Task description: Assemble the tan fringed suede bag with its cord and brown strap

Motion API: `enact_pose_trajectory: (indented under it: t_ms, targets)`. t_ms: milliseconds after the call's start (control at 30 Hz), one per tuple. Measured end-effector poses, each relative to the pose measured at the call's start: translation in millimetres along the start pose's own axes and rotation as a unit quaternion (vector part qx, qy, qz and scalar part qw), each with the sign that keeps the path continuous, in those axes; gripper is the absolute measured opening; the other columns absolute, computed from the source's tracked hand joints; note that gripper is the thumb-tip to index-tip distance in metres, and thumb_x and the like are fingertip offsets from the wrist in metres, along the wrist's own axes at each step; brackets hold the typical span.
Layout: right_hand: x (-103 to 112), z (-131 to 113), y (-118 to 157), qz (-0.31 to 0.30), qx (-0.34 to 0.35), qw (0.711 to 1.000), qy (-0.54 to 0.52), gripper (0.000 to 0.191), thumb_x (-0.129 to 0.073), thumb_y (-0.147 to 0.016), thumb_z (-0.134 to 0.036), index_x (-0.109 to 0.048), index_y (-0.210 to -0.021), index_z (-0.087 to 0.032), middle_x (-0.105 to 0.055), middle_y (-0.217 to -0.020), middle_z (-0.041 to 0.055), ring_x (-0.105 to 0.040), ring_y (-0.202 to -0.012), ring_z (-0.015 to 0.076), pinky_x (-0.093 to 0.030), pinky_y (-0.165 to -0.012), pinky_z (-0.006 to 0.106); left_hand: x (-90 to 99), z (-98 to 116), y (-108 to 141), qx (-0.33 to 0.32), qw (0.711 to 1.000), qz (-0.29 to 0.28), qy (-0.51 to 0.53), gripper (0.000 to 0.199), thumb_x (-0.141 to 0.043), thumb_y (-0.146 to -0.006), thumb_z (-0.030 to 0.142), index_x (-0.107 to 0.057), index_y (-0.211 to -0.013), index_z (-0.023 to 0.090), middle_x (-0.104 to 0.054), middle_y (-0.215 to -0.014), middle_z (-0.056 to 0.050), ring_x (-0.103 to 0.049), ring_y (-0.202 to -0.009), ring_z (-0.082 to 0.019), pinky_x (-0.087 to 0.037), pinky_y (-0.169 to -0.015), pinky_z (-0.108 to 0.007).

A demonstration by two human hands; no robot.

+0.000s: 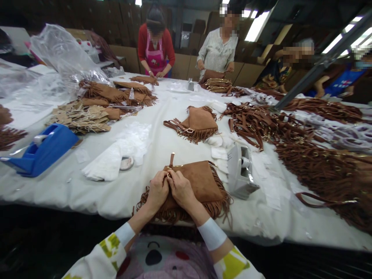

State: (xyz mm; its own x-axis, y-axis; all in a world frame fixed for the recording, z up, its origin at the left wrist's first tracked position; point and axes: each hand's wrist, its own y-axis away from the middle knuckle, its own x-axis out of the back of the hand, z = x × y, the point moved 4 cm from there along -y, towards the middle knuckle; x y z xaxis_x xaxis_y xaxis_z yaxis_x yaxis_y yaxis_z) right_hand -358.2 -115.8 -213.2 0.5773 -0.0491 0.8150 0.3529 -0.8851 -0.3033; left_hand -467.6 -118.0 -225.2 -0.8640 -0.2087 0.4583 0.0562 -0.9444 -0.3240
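Observation:
A brown fringed bag (200, 180) lies flat at the table's near edge, its fringe spread along the bottom and right side. Over its upper left part, my left hand (158, 190) and my right hand (181, 188) meet with fingertips pinched together at a small gold ring (169, 175). Just above the fingers a short brown strap tab (172, 159) sticks up from the bag's top edge. Both hands are closed at the ring; the fingertips partly hide what else they grip.
Right of the bag stands a grey tape dispenser (242, 174); a blue one (40, 149) sits far left. Another fringed bag (200, 122) lies ahead. White sheets (116, 155), brown straps (255, 122) and fringed pieces (325, 170) cover both sides. Several people work across the table.

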Motion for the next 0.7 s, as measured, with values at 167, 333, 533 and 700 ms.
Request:
enact_pose_trajectory:
  t_ms: [167, 333, 533, 700]
  targets:
    - [1.4, 2.5, 2.7, 0.023, 0.02, 0.999, -0.037, 0.028, -0.033, -0.097, -0.024, -0.051, -0.118, -0.016, -0.052, -0.09, 0.0067, -0.054, -0.079, 0.0177, -0.048, -0.072, 0.028, 0.3, -1.9, 1.7, 0.008, 1.0, 0.0, 0.004, 0.017, -0.041, -0.085, 0.011, -0.056, -0.084, 0.019, -0.059, -0.082, -0.002, -0.055, -0.077, -0.015, -0.043, -0.073, -0.028]
    - [1.2, 2.6, 3.6, 0.017, 0.037, 0.998, -0.041, 0.035, -0.032, -0.096, -0.021, -0.041, -0.129, -0.014, -0.051, -0.093, 0.0088, -0.054, -0.081, 0.0196, -0.051, -0.075, 0.034, 0.6, -10.0, 1.5, 0.028, 1.0, 0.0, 0.014, 0.014, -0.043, -0.087, 0.018, -0.057, -0.086, 0.019, -0.061, -0.084, -0.002, -0.056, -0.078, -0.016, -0.043, -0.074, -0.029]
    - [-2.3, 2.5, 6.3, 0.0, 0.066, 0.998, -0.017, 0.04, -0.029, -0.094, -0.015, -0.036, -0.132, -0.007, -0.053, -0.096, 0.0129, -0.056, -0.087, 0.0225, -0.053, -0.08, 0.037, 1.8, -11.5, 2.5, 0.024, 1.0, 0.003, 0.002, 0.014, -0.044, -0.088, 0.021, -0.058, -0.089, 0.02, -0.061, -0.085, -0.002, -0.057, -0.078, -0.016, -0.044, -0.074, -0.03]
    - [-5.0, 7.8, 5.3, 0.064, 0.038, 0.997, -0.007, 0.039, -0.027, -0.095, -0.016, -0.037, -0.132, -0.007, -0.057, -0.093, 0.0127, -0.058, -0.084, 0.0219, -0.053, -0.077, 0.035, -1.4, 1.0, 5.9, -0.036, 0.999, -0.01, -0.004, 0.016, -0.04, -0.089, 0.018, -0.056, -0.087, 0.019, -0.058, -0.085, -0.003, -0.055, -0.08, -0.016, -0.044, -0.075, -0.029]
